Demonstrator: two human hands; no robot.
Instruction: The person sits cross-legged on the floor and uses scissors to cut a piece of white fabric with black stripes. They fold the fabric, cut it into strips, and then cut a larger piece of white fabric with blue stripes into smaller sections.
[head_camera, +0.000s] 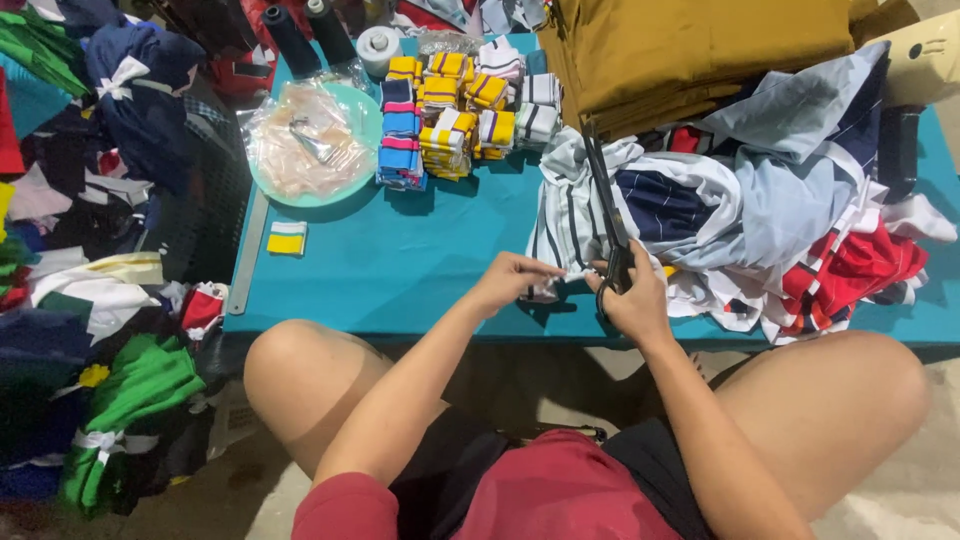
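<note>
Seated person at a teal table (400, 270), viewed from above. Left of the hands, a small yellow-and-white folded strip (287, 238) lies on the table beside a metal ruler (245, 255); beyond it a pale green plate (345, 190) carries a clear plastic bag, next to stacks of striped rib trims (450, 115). The left hand (512, 280) pinches a small white fabric scrap (555, 283) between pressed fingertips. Just right of the scrap, the right hand (632, 300) is closed through the handles of black scissors (608, 215), blades pointing away over a heap of striped cut garments (740, 230); whether the blades are parted cannot be told.
</note>
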